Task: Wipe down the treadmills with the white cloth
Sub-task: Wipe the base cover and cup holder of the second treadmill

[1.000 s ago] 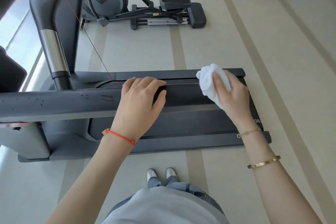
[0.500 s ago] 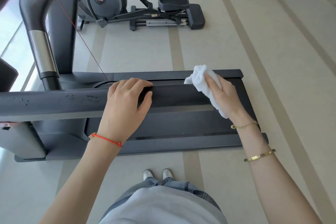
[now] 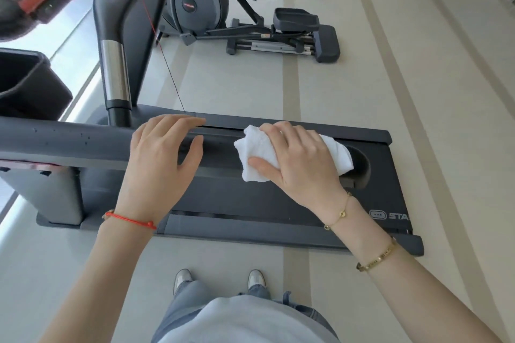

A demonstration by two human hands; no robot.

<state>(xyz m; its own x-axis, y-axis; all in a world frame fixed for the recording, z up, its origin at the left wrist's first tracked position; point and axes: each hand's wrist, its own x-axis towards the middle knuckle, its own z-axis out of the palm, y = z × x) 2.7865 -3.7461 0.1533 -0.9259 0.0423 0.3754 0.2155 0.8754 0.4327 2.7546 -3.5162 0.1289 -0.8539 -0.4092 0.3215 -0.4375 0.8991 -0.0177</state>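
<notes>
Wiping treadmill side rail, standing beside deck.
Right hand [image 3: 299, 160] wrapped over white cloth [image 3: 260, 157], fingers curled round it on the handrail [image 3: 69, 142]; left hand [image 3: 164, 156] resting flat alongside, fingers together, thumb apart.

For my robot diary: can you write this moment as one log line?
left hand: rests on handrail | right hand: presses white cloth on handrail | step: wiping
</notes>
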